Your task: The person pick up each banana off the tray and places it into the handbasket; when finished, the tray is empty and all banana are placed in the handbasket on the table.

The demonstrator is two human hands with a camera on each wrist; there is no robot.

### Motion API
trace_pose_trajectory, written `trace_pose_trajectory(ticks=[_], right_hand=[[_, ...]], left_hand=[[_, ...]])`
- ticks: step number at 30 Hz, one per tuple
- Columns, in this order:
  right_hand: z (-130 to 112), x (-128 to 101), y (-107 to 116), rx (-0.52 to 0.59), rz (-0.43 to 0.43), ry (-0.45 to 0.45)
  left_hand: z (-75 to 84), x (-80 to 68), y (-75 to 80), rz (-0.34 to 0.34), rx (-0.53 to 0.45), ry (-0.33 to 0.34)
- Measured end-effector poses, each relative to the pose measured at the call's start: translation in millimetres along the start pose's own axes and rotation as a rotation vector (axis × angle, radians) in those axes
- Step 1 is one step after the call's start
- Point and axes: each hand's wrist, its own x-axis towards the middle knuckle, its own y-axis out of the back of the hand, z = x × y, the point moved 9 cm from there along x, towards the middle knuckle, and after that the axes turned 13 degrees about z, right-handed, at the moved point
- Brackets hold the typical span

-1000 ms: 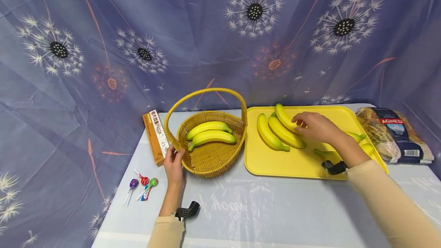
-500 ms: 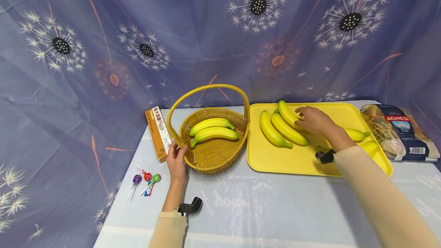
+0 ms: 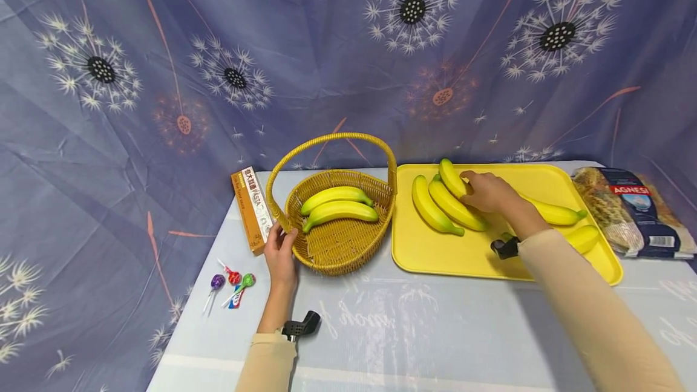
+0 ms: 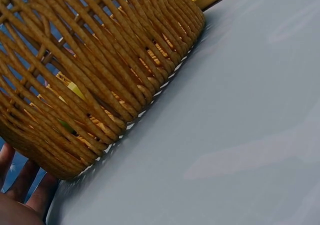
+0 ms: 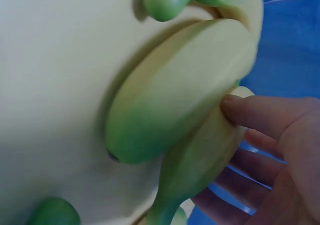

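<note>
Closing now: right hand curls round rearmost banana of three-banana cluster on yellow tray; right wrist view shows thumb and fingers wrapped on its skin. Second ago same hand lay flatter across cluster top, so grip looks freshly taken, banana likely ready to lift, not yet off tray. Left hand holds wicker basket rim, fingers curled on edge, barely shifted. Two bananas in basket unchanged. Head camera drifted slightly.
</note>
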Motion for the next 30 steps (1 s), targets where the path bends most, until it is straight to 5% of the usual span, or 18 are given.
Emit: trace_pose_trajectory(ticks=[7, 12, 30], right_hand=[[-15, -7, 23, 0.003, 0.019, 0.047], [-31, -15, 41, 0.026, 0.0, 0.083], [-107, -54, 71, 0.061, -0.211, 0.349]], left_hand=[[2.4, -0.6, 0.9, -0.016, -0.002, 0.039], [21.1, -7.9, -2.7, -0.035, 0.011, 0.04], [31.7, -12.4, -6.4, -0.054, -0.033, 0.015]])
